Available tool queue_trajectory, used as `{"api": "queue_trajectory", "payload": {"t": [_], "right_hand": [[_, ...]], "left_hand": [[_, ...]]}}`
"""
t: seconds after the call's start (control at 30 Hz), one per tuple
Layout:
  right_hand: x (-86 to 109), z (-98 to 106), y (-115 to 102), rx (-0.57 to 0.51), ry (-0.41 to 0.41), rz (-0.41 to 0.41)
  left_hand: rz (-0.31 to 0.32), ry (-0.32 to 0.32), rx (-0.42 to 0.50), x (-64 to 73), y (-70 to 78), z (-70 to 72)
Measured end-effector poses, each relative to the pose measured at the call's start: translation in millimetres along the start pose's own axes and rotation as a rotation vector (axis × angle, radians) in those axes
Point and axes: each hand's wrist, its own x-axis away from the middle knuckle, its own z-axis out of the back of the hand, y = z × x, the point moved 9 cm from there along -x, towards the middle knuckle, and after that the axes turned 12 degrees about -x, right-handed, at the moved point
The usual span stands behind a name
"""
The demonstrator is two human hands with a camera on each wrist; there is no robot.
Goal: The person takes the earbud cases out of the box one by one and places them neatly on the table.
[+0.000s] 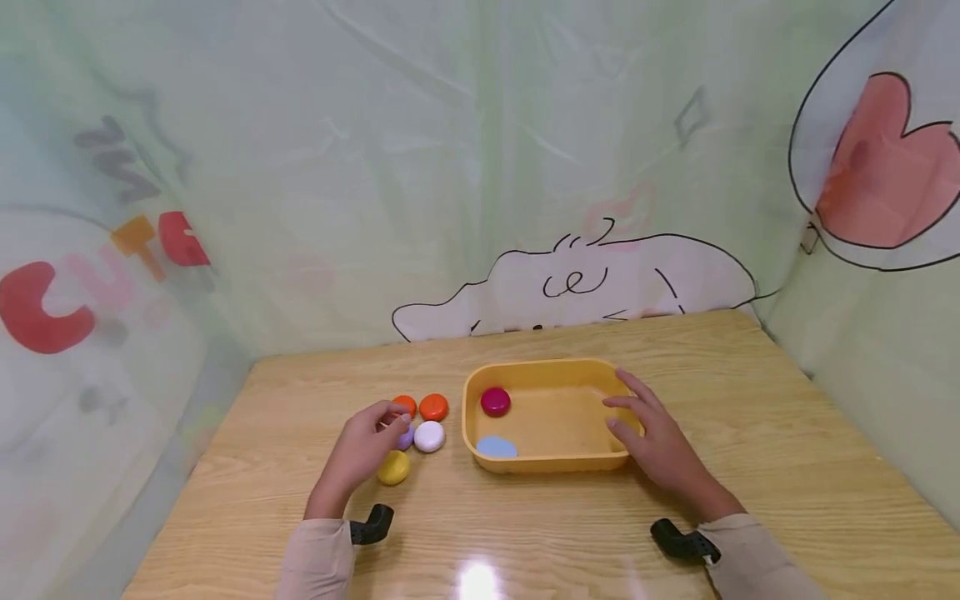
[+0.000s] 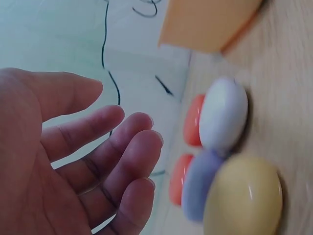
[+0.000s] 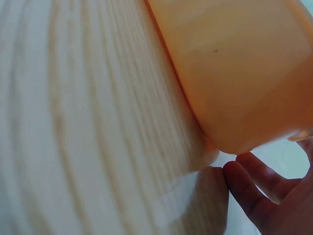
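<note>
"What's biggest?"

"A wooden worktop [image 1: 750,392], with a yellow-orange tray [image 1: 555,463] on it."

"And the hands?"

"The right hand [image 1: 656,446] is at the tray's right end, fingers apart over the rim; I can't tell whether they touch it. The left hand [image 1: 365,450], left of the tray, has fingers loosely bent, thumb apart, gripping nothing."

"The small rounded pieces?"

"Inside the tray, a light blue piece [image 1: 497,447] lies front left, a magenta piece [image 1: 495,402] behind it. Outside, left of the tray, sit two orange pieces [image 1: 433,407], a white piece [image 1: 430,437], a partly hidden purple piece [image 1: 406,438] and a yellow piece [image 1: 393,468]."
</note>
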Motion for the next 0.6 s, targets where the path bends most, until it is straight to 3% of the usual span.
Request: {"api": "queue_trajectory", "payload": {"t": [0.2,0.43,0.6], "right_hand": [[1.3,0,3,-0.001,-0.002,-0.023],[0.0,0,5,0.01,0.005,-0.017],[-0.6,-1,3,0.001,0.001,-0.004]], "left_hand": [[-0.066,-0.07,0.016,-10.2,32.4,-17.3],[-0.177,-0.121,-0.053,-20.1,77.7,-36.1],[-0.237,-0.151,-0.102,-24.5,99.5,-43.8]]}}
